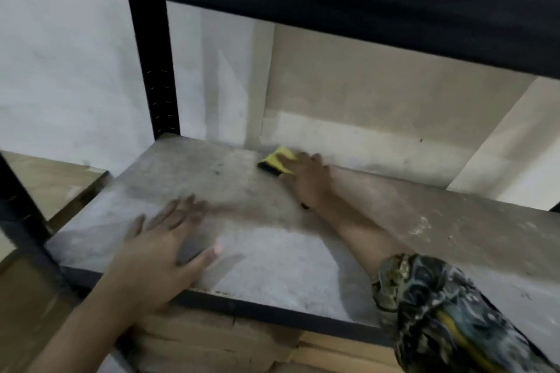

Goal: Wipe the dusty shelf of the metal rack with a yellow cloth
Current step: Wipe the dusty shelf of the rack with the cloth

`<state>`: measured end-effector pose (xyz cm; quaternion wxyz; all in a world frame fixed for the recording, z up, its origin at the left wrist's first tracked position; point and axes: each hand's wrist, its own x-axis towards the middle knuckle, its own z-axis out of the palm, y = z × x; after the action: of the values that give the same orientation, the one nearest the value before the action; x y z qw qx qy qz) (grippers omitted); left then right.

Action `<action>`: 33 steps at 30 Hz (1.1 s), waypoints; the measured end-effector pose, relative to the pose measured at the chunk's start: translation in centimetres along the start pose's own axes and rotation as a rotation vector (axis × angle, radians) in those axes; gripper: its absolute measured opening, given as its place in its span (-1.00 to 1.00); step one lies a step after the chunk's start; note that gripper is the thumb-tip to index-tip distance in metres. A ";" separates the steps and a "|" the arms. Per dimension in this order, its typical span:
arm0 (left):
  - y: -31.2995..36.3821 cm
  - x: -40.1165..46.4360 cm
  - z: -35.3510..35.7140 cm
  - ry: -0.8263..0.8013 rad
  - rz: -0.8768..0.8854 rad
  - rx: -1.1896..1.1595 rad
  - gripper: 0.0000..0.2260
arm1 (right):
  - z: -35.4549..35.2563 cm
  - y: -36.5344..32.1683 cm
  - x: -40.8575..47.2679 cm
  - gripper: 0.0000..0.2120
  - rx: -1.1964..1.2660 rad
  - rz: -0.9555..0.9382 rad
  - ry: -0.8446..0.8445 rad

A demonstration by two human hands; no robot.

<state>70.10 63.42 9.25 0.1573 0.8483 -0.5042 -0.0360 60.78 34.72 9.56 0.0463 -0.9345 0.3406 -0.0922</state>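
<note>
Spanning most of the view, the dusty shelf (272, 239) of the metal rack (153, 70) is the landmark. The left hand (163, 254) lies flat, fingers spread, on the shelf's front edge, apparently to brace the reach. The right hand (304, 179) stretches to the shelf's back edge, fingers extended and pressing the yellow cloth (280, 160) down for wiping; the grip is a flat press, not a clench. Most of the cloth hides beneath those fingers. Motion blur softens both hands, and the upper shelf cuts off the rack above.
</note>
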 end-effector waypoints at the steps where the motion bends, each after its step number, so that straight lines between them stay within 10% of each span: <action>1: -0.9 -0.2 -0.4 0.009 -0.032 0.012 -0.18 | -0.3 0.8 1.1 -0.54 0.021 0.141 0.014; 4: -2.4 -0.9 -0.7 0.016 -0.088 0.035 -0.23 | -1.5 0.1 1.9 -0.62 0.066 0.201 0.134; 9: -2.3 -1.7 0.1 0.051 -0.083 0.066 -0.19 | -0.2 -8.1 -2.4 -0.56 0.160 -0.466 -0.014; 18: -2.7 -1.6 1.0 0.147 -0.062 0.035 -0.21 | -0.2 -6.8 5.4 -0.59 -0.030 -0.031 0.004; 25: -2.7 -1.9 1.1 0.176 -0.058 0.068 -0.25 | 1.9 -13.5 2.1 -0.55 0.058 -0.541 -0.010; 33: -2.6 -1.8 1.1 0.165 -0.074 0.089 -0.33 | 0.8 -11.8 8.2 -0.57 0.010 -0.148 0.053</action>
<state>71.15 65.89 7.28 0.1588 0.8726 -0.4592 0.0507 74.46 38.48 11.70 0.0350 -0.9541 0.2713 -0.1220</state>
